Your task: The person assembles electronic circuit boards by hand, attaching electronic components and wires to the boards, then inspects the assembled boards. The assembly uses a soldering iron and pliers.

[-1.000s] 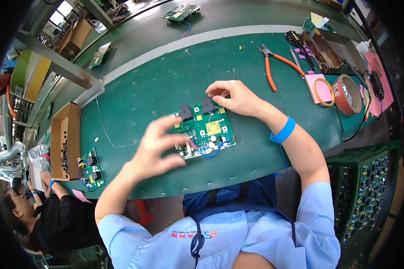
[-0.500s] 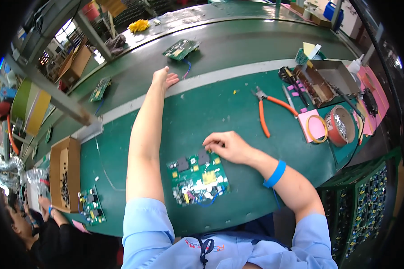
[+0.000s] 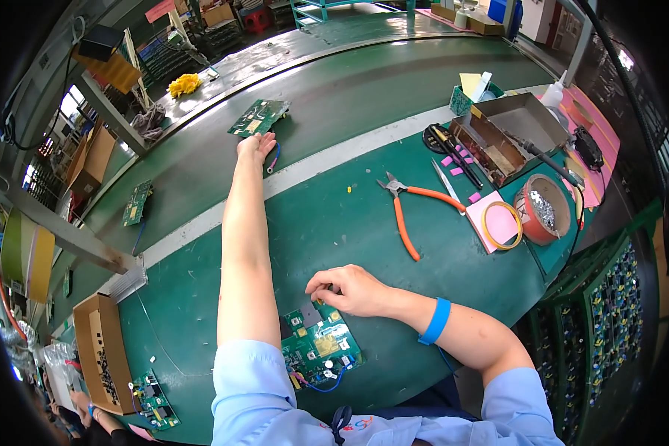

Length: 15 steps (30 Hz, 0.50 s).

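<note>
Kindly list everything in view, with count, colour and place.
Bench: one, green, across the middle
Far strip: one, green, beyond the bench
Circuit boards: at least four, green, on bench and strip
Pliers: one, orange handles, on the bench
Pad: one, pink, right of the pliers
Ring: one, yellow, on the pad
Round container: one, red, right of the pad
Open tray: one, grey-brown, upper right
Cardboard box: one, brown, left
Bundle: one, yellow, upper left
Rack: one, green, lower right
Background items: several, mixed, unclear
Co-worker's hand: one clear, bare, lower left
Own wristband: one, blue, right wrist
Left hand: one, bare, at a strip board
Right hand: one, bare, at a bench board
</note>
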Each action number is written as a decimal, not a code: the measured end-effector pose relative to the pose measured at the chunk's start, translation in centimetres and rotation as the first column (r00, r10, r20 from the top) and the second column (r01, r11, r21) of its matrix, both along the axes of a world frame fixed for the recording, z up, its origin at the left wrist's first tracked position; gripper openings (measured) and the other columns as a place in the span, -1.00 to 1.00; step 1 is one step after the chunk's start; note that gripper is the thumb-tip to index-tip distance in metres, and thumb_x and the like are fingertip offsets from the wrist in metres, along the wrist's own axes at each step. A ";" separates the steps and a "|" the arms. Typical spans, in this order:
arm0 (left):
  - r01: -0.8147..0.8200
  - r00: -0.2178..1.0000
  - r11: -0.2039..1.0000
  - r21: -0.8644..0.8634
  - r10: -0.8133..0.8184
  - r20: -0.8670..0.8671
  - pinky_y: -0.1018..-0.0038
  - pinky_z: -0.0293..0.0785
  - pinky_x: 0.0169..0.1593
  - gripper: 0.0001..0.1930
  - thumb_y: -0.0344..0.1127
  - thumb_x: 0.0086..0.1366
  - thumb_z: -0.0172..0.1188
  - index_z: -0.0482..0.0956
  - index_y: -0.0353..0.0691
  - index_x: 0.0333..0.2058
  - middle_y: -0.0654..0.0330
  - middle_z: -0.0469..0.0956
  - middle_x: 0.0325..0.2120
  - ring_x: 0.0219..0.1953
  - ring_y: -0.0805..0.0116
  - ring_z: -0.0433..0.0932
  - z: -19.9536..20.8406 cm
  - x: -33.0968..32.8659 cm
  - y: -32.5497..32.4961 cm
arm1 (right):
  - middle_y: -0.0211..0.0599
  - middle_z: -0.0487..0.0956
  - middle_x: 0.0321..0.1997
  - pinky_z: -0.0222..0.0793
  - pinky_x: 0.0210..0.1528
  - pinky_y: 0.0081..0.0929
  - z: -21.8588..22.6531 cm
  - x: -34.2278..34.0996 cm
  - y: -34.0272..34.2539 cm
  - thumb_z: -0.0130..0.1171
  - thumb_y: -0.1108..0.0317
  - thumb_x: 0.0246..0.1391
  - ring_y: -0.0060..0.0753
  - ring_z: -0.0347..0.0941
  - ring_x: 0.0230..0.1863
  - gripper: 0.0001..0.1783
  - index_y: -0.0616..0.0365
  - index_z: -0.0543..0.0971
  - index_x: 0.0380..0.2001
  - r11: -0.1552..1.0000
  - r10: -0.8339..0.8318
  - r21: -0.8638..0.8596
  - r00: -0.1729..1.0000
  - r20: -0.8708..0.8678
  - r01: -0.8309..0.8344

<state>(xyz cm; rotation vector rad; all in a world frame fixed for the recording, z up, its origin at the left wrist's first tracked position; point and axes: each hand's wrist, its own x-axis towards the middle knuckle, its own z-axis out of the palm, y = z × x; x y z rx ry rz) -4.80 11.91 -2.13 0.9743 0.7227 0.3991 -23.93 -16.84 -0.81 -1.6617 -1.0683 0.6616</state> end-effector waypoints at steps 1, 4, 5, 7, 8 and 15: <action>-0.003 1.000 1.000 0.002 0.003 0.001 0.30 0.45 -0.31 -0.75 -0.44 0.18 -0.27 0.12 -0.42 -0.17 -0.13 0.35 -0.29 -0.25 0.07 0.41 -0.1 0.1 0.3 | -0.27 0.50 -0.53 0.33 -0.42 -0.60 0.0 0.0 0.1 -0.08 0.48 -0.15 -0.50 0.44 -0.48 -0.86 0.23 0.43 -0.44 1.000 0.003 0.002 1.000 0.001 -0.003; -0.019 0.998 1.000 -0.025 0.020 0.067 0.34 0.46 -0.33 -0.81 -0.51 0.15 -0.25 0.16 -0.41 -0.24 -0.10 0.36 -0.30 -0.27 0.12 0.43 0.3 -1.0 0.0 | -0.28 0.50 -0.53 0.33 -0.43 -0.61 -0.4 -0.2 0.1 -0.07 0.48 -0.15 -0.51 0.44 -0.48 -0.86 0.22 0.44 -0.44 0.999 0.005 0.035 1.000 0.000 -0.005; -0.018 0.995 0.999 -0.031 0.021 0.097 0.37 0.47 -0.35 -0.81 -0.51 0.14 -0.22 0.17 -0.40 -0.24 -0.08 0.35 -0.30 -0.28 0.13 0.43 0.6 -1.8 -0.3 | -0.28 0.50 -0.53 0.32 -0.43 -0.62 -0.5 -0.2 0.1 -0.07 0.48 -0.15 -0.52 0.44 -0.49 -0.85 0.22 0.44 -0.44 0.999 -0.008 0.034 1.000 -0.002 0.008; 0.002 0.993 1.000 -0.001 -0.002 0.115 0.37 0.49 -0.49 -0.74 -0.52 0.13 -0.25 0.14 -0.45 -0.17 -0.09 0.35 -0.33 -0.35 0.10 0.45 1.4 -3.8 -0.6 | -0.28 0.50 -0.52 0.32 -0.43 -0.65 -0.4 -0.2 0.2 -0.06 0.48 -0.15 -0.55 0.43 -0.49 -0.85 0.21 0.44 -0.42 1.000 -0.010 0.028 1.000 0.023 0.009; -0.002 0.992 1.000 0.030 -0.002 0.124 0.36 0.49 -0.48 -0.66 -0.52 0.14 -0.25 0.05 -0.44 -0.08 -0.08 0.34 -0.32 -0.34 0.12 0.45 1.8 -5.3 -0.7 | -0.29 0.50 -0.54 0.31 -0.41 -0.62 -0.4 -0.3 0.3 -0.07 0.46 -0.17 -0.50 0.44 -0.49 -0.85 0.20 0.44 -0.44 0.999 -0.017 0.044 1.000 0.004 0.017; 0.261 0.934 0.925 0.277 -0.314 0.169 0.56 0.44 -0.41 -0.60 -0.43 0.14 -0.16 0.07 -0.35 -0.02 -0.01 0.39 -0.37 -0.37 0.30 0.46 7.1 -20.6 -5.4 | -0.35 0.45 -0.45 0.28 -0.40 -0.66 -0.5 1.8 -0.6 -0.07 0.33 -0.05 -0.61 0.36 -0.42 -0.80 0.21 0.42 -0.38 0.925 -0.240 0.197 0.902 -0.360 0.325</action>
